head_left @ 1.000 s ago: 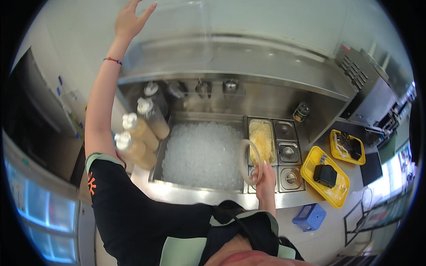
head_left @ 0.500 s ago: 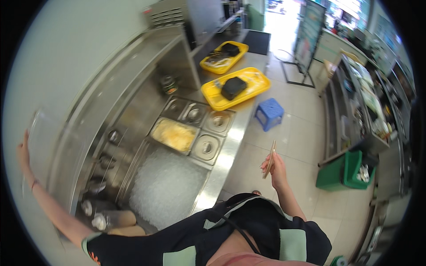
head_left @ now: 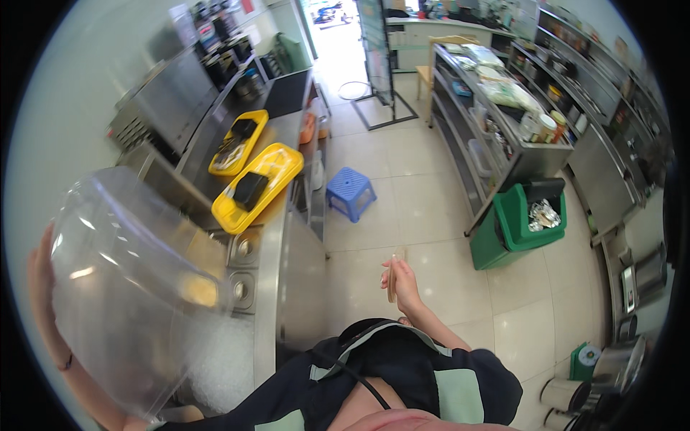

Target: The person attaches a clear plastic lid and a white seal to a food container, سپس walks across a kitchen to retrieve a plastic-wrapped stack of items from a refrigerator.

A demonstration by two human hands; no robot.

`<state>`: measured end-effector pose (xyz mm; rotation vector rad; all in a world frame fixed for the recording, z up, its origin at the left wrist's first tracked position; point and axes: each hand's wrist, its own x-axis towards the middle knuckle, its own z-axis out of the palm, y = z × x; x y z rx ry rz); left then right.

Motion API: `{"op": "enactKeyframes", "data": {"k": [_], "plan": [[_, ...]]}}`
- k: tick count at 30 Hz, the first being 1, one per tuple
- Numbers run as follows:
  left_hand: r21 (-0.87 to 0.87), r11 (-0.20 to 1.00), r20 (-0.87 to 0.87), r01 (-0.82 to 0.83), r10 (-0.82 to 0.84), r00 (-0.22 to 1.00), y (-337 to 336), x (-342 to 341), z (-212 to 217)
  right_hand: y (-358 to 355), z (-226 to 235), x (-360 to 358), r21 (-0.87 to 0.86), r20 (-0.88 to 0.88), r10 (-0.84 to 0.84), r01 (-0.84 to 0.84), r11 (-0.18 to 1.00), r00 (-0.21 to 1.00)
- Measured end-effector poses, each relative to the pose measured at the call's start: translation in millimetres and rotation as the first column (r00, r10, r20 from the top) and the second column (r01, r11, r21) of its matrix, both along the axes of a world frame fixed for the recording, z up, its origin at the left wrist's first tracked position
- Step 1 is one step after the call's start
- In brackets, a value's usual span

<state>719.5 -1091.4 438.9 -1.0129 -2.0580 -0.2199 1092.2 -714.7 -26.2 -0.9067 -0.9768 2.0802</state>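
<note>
Against left grip [head_left: 42, 273], clear container [head_left: 118, 266]

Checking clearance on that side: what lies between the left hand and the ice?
In the head view, a large clear plastic container lies between the left hand and the ice.

I hold a big see-through plastic tub [head_left: 122, 251] on my left, my left hand [head_left: 42, 269] at its far-left side. It is tilted, smooth and rounded, with bright glints on its wall; I can't tell which way its mouth faces. In my right hand [head_left: 407, 284] I grip a thin, pale tan band [head_left: 392, 285], which stands nearly upright and shows edge-on as a narrow strip, well apart from the tub.
</note>
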Motion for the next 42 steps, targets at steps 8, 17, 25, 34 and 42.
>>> {"op": "enactKeyframes", "data": {"k": [8,17,25,34,42], "plan": [[0.178,0.904,0.881,0.39,-0.323,0.345,364,40,-123,99,-37,113,0.065,0.202,0.004,-0.017,0.998,0.979],[0.119,0.792,0.879,0.599,-0.364,0.307,581,98,-219,108,-102,195,-0.165,0.427,0.17,-0.108,0.98,0.888],[0.092,0.661,0.876,0.745,-0.41,0.255,767,67,-282,255,-157,175,-0.12,0.634,0.084,-0.009,0.993,0.768],[0.371,0.854,0.856,0.365,-0.467,0.221,890,-119,-318,502,-146,107,-0.059,0.732,0.111,-0.1,0.993,0.672],[0.395,0.895,0.742,0.205,-0.443,0.503,961,-218,-285,684,-225,39,-0.3,0.773,0.401,-0.274,0.914,0.492]]}}
